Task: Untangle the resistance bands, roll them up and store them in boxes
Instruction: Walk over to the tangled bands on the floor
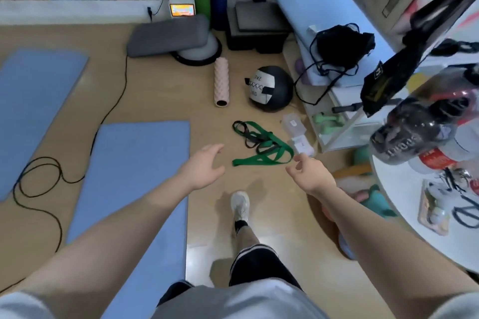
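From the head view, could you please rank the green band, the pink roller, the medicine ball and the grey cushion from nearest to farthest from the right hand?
From the right hand:
1. Green band, on the floor just ahead, to its left.
2. Medicine ball, farther ahead on the floor.
3. Pink roller, left of the ball.
4. Grey cushion, farthest, ahead and left.

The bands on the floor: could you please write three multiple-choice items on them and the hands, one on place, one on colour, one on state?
1. Where do the bands lie?
A. on the blue mat
B. on the bare floor
C. on the white table

2. What colours are the bands?
A. red and yellow
B. green and black
C. pink and white

3. What do the left hand and right hand hold?
A. nothing
B. one band each
C. the ball

Answers: 1 B, they lie on wood floor right of the mat; 2 B, a wide green strap tangled with thin black loops; 3 A, both hands hover short of the bands.
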